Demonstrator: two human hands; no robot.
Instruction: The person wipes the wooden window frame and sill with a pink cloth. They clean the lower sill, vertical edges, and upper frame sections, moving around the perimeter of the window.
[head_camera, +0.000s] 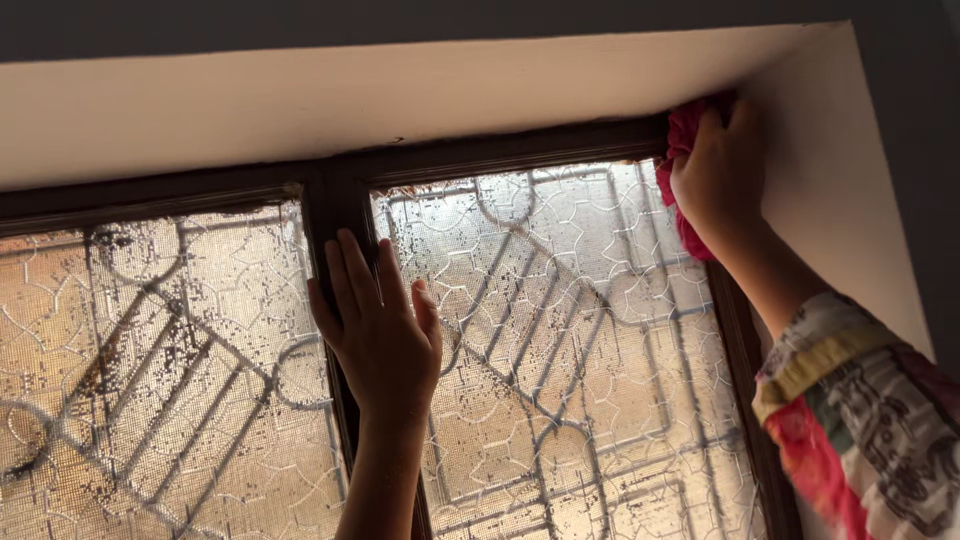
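Two hands up: left hand (380, 335) flat on dark window frame (335, 200), right hand (715, 170) gripping pink cloth (680, 135) at recess corner.

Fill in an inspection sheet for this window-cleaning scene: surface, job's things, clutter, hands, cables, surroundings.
Surface: patterned frosted glass in a dark frame, speckled with dirt.
Job's things: pink cloth pressed into the frame's top right corner.
Clutter: nothing seen.
Hands: left hand flat on the centre post; right hand gripping the cloth.
Cables: nothing seen.
Surroundings: pale window recess; metal grille behind the glass.
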